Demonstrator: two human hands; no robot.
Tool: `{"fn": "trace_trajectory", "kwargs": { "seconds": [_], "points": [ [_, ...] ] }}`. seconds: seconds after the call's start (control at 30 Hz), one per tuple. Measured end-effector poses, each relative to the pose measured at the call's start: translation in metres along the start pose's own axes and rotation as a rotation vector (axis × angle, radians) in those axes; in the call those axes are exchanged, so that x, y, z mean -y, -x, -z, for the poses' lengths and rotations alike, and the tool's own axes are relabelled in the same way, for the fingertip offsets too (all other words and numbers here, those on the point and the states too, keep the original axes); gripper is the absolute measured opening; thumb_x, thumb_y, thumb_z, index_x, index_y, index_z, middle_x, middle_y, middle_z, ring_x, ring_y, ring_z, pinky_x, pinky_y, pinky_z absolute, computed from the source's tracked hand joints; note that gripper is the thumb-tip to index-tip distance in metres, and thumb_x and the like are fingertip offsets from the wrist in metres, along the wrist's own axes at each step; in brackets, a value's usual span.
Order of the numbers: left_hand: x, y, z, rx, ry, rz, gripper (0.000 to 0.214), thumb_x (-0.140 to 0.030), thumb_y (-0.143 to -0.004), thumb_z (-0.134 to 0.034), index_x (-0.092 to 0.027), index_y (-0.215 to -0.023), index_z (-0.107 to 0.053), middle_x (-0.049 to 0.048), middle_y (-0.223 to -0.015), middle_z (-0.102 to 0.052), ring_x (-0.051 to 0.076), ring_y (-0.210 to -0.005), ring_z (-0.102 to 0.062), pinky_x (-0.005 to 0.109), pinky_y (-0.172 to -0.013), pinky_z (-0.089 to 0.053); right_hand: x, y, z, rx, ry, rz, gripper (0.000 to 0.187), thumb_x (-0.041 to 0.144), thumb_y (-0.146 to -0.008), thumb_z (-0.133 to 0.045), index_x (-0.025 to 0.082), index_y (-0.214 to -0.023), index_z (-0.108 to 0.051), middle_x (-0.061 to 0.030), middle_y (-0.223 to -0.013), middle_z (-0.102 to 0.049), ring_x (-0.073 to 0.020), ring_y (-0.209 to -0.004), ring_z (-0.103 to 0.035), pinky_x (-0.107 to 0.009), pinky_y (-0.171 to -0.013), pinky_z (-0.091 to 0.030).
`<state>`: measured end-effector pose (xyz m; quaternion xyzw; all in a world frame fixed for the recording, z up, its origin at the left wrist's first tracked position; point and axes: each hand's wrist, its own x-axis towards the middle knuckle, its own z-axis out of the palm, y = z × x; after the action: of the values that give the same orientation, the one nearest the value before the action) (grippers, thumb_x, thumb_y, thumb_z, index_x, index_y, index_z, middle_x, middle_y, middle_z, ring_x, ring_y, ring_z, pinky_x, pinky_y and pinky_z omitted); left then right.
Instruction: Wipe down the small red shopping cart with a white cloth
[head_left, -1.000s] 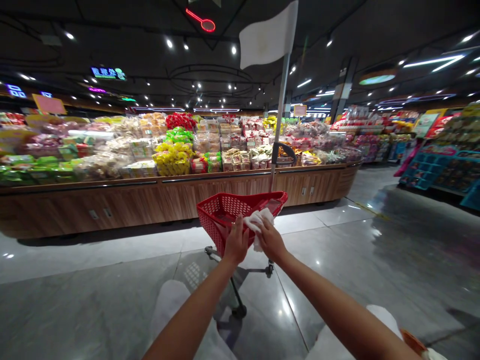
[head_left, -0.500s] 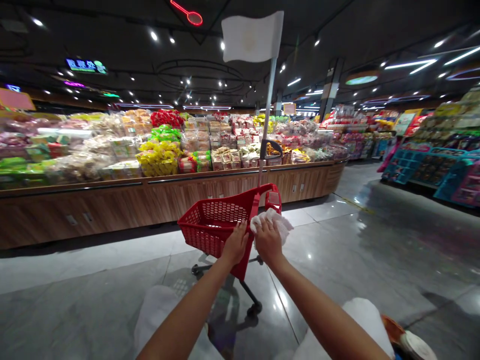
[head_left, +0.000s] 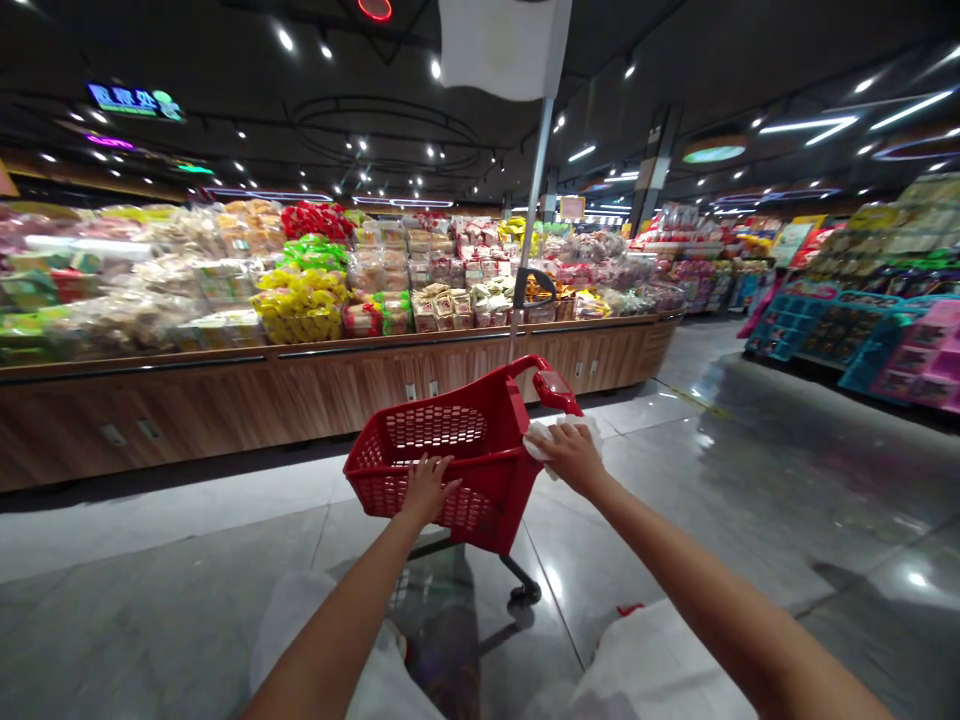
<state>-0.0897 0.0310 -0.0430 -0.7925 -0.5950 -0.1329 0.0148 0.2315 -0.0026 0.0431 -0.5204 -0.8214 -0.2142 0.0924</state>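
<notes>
The left hand [head_left: 427, 490] and the right hand [head_left: 574, 455] are apart, with the upper part of the basket between them. The left hand's fingers [head_left: 426, 468] lie against the near rim of a red plastic shopping basket [head_left: 442, 475]; whether they grip the rim or only rest on it cannot be determined. The right hand clamps a crumpled white cloth [head_left: 559, 437] down on the basket's top edge, just beside the red handle [head_left: 555, 388].

The basket has a perforated mesh wall and stands tilted on a wheeled metal frame, with one black caster [head_left: 525, 593] visible on the polished grey floor tile [head_left: 187, 560]. A slim metal pole [head_left: 531, 200] rises behind the handle and carries a white flag [head_left: 502, 45] at its top and a black curved loop [head_left: 537, 285] partway up.

White fabric [head_left: 652, 670] occupies the lower edge of the view beneath both forearms. Ahead, a long wood-faced display counter [head_left: 300, 405] stands well apart from the basket and bears packaged snacks, including yellow bags [head_left: 300, 305] and green bags [head_left: 315, 255]. To the right, teal shelving units [head_left: 817, 330] hold boxed goods.
</notes>
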Motion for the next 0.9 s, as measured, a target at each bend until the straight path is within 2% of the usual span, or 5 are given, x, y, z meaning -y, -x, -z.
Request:
{"fn": "trace_trajectory", "kwargs": {
  "seconds": [0.13, 0.27, 0.4, 0.6, 0.9],
  "points": [
    [-0.001, 0.002, -0.01, -0.029, 0.034, 0.001, 0.039, -0.043, -0.089, -0.05, -0.024, -0.123, -0.052, 0.0089, -0.124, -0.057, 0.027, -0.12, -0.047, 0.051, -0.112, -0.019, -0.044, 0.015, 0.01, 0.035, -0.021, 0.225, 0.057, 0.019, -0.085, -0.054, 0.038, -0.138, -0.044, -0.0091, -0.123, -0.057, -0.0261, -0.109, -0.05, -0.04, -0.09, -0.035],
    [-0.007, 0.001, -0.012, -0.025, 0.026, 0.039, 0.038, -0.049, -0.09, -0.046, -0.022, -0.117, -0.053, 0.0084, -0.117, -0.059, 0.028, -0.113, -0.05, 0.054, -0.11, -0.018, -0.07, 0.022, 0.018, 0.07, -0.027, 0.217, 0.054, 0.021, -0.084, -0.057, 0.036, -0.135, -0.048, -0.0081, -0.125, -0.056, -0.0243, -0.11, -0.051, -0.037, -0.09, -0.036],
    [-0.019, 0.002, -0.014, -0.021, -0.002, 0.072, 0.046, -0.055, -0.088, -0.046, -0.02, -0.118, -0.052, 0.0108, -0.12, -0.056, 0.03, -0.112, -0.049, 0.053, -0.105, -0.023, -0.031, 0.006, 0.006, 0.07, -0.031, 0.238, 0.051, 0.023, -0.087, -0.054, 0.035, -0.136, -0.048, -0.0092, -0.114, -0.062, -0.0252, -0.099, -0.055, -0.041, -0.089, -0.037],
    [-0.017, 0.003, -0.014, 0.005, 0.035, 0.081, 0.047, -0.053, -0.087, -0.049, -0.022, -0.122, -0.049, 0.0107, -0.128, -0.053, 0.03, -0.119, -0.044, 0.05, -0.105, -0.022, 0.032, -0.015, -0.012, 0.029, -0.072, 0.282, 0.053, 0.017, -0.087, -0.05, 0.034, -0.137, -0.046, -0.0106, -0.126, -0.057, -0.0269, -0.107, -0.053, -0.044, -0.093, -0.037],
    [-0.034, 0.008, -0.012, -0.01, 0.134, 0.084, 0.04, -0.053, -0.086, -0.05, -0.025, -0.115, -0.053, 0.0061, -0.121, -0.056, 0.028, -0.113, -0.046, 0.048, -0.104, -0.023, -0.045, 0.014, 0.008, 0.027, -0.038, 0.345, 0.063, 0.033, -0.082, -0.061, 0.035, -0.141, -0.039, -0.0102, -0.135, -0.05, -0.0293, -0.118, -0.045, -0.045, -0.094, -0.037]
  ]
}}
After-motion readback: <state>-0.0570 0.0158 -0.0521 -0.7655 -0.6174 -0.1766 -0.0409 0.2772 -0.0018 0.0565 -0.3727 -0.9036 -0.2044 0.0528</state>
